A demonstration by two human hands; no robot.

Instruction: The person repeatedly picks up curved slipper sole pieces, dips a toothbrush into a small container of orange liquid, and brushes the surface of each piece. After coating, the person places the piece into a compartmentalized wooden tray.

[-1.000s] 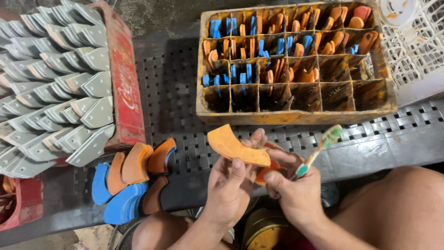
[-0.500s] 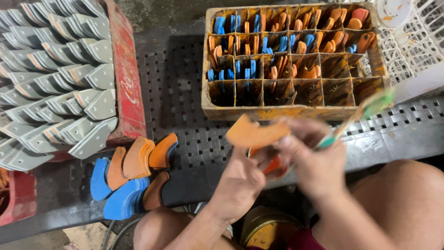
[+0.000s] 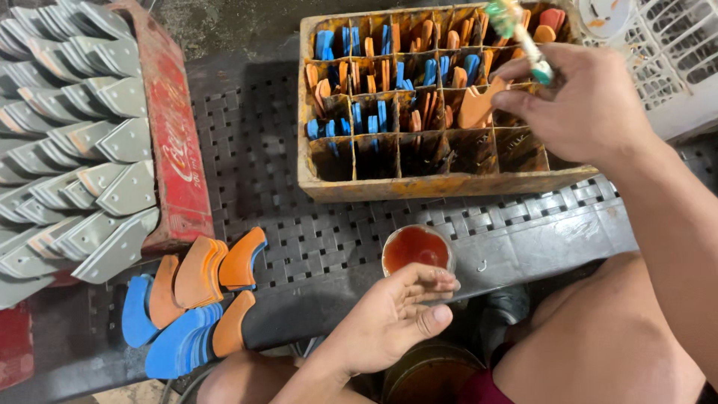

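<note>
My right hand reaches over the divided wooden crate and holds an orange curved piece down in one of its compartments, with a green-handled brush gripped between the fingers. My left hand is low at the near edge of the black perforated surface. Its fingers cup a small round container of reddish-brown liquid. Many crate compartments hold orange and blue pieces standing on edge.
A pile of orange and blue curved pieces lies at the lower left. A red crate stacked with grey metal pieces stands at the left. A white plastic basket sits at the upper right. A round tin is between my knees.
My right hand has carried the orange piece and the brush from in front of me up into the crate. My left hand let go of the piece and now holds the small container.
</note>
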